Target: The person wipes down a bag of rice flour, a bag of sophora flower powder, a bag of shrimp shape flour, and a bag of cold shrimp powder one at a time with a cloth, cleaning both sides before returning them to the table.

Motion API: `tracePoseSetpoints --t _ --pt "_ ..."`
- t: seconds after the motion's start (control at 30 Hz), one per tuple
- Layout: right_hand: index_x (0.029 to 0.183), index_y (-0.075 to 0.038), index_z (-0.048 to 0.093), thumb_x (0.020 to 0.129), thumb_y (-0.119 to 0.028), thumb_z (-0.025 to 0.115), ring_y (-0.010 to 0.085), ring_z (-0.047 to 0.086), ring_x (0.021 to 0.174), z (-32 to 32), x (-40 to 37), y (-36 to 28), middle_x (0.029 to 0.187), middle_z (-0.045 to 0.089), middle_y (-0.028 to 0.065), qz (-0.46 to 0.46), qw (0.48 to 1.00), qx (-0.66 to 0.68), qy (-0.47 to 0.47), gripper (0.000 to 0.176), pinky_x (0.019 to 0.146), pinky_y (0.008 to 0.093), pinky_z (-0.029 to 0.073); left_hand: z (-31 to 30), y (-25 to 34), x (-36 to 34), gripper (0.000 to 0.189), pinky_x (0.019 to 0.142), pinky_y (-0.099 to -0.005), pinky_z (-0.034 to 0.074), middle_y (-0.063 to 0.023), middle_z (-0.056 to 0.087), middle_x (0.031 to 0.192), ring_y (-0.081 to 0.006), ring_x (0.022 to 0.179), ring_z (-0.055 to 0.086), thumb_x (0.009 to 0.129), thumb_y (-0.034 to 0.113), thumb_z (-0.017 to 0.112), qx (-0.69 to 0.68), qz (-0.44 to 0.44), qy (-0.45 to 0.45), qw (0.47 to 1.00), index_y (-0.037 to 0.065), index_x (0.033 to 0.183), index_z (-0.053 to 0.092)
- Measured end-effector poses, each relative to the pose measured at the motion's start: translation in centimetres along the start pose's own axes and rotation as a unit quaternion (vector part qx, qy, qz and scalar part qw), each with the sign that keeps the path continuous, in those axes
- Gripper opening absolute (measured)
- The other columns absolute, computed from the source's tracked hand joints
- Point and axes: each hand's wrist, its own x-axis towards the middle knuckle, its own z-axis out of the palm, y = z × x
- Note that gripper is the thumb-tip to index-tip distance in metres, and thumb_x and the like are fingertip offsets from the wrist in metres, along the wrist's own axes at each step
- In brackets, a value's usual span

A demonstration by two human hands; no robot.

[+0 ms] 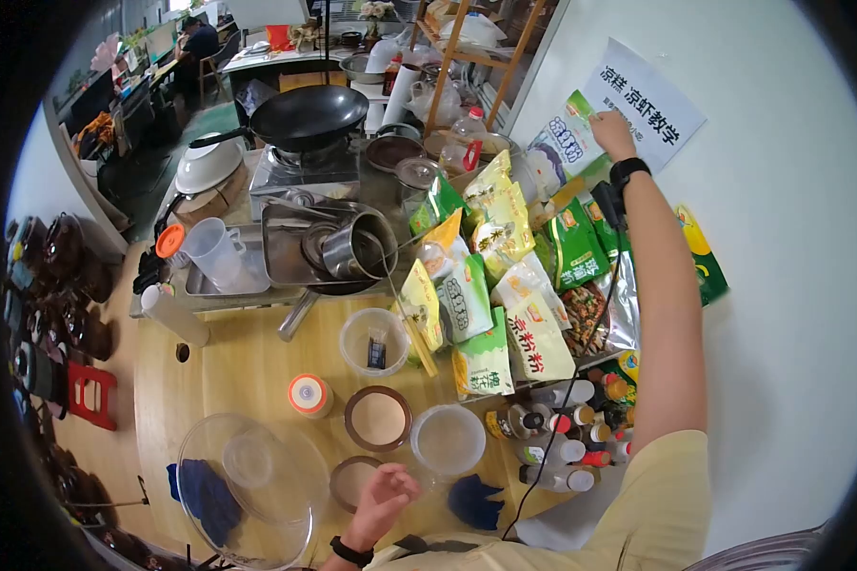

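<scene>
My right hand (612, 133), arm stretched far out to the right, grips the top edge of a white, green and purple powder packet (564, 143) in front of a paper sign on the wall. My left hand (387, 495) hovers low over the wooden table with loosely curled fingers and nothing visible in it. Beside it are a small brown-rimmed bowl (349, 481) and a clear round plastic tub (448, 441). More packets stand below my right arm, among them a cream pouch (539, 341) and a green pouch (573, 246).
A large clear bowl (295, 519) sits at front left, with a dark blue cloth seen through it. Several condiment bottles (571, 447) crowd the right edge. A black wok (309, 119) rests on a stove behind metal pans. A black cable crosses the packets. Another person sits far back.
</scene>
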Motion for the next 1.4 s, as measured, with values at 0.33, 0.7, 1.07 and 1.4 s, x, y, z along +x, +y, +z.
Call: tracePoseSetpoints --t 0.33,0.7,1.07,1.4 --pt "0.099 -0.012 0.064 0.087 -0.028 0.047 0.0357 0.058 0.095 9.7 -2.7 -0.9 0.100 0.062 0.0173 0.100 0.994 0.030 0.028 0.026 0.077 0.0463 0.047 0.2 0.8 0.8 0.045 0.082 -0.0328 0.042 -0.0071 0.055 0.095 -0.0187 0.092 0.053 0.077 -0.001 0.059 -0.003 0.016 0.055 0.998 0.007 0.118 0.043" --pt "0.103 -0.005 0.061 0.083 -0.029 0.051 0.0354 0.056 0.103 13.6 -0.9 2.6 0.107 0.060 0.0185 0.103 0.989 0.079 -0.073 0.033 0.085 0.0447 0.045 0.0 -0.1 0.6 0.046 0.081 -0.0331 0.041 -0.0077 0.055 0.093 -0.0193 0.090 0.053 0.078 0.001 0.059 -0.016 0.021 0.065 0.998 0.007 0.120 0.042" --pt "0.103 -0.004 0.062 0.072 -0.018 0.063 0.0310 0.059 0.101 5.4 -3.7 2.3 0.108 0.061 0.0179 0.069 0.963 -0.197 -0.172 0.034 0.086 0.0392 0.048 0.9 -0.3 0.6 0.046 0.080 -0.0348 0.043 -0.0084 0.053 0.097 -0.0216 0.091 0.053 0.077 0.007 0.064 -0.014 0.019 0.057 0.998 0.007 0.118 0.042" --pt "0.103 -0.006 0.063 0.073 -0.015 0.061 0.0293 0.059 0.103 3.9 -4.5 1.3 0.110 0.061 0.0152 0.122 0.975 -0.145 -0.113 0.032 0.085 0.0399 0.048 0.8 -0.1 -0.2 0.045 0.080 -0.0344 0.044 -0.0085 0.054 0.096 -0.0207 0.090 0.054 0.078 0.010 0.064 0.006 0.036 0.049 0.998 0.007 0.118 0.043"
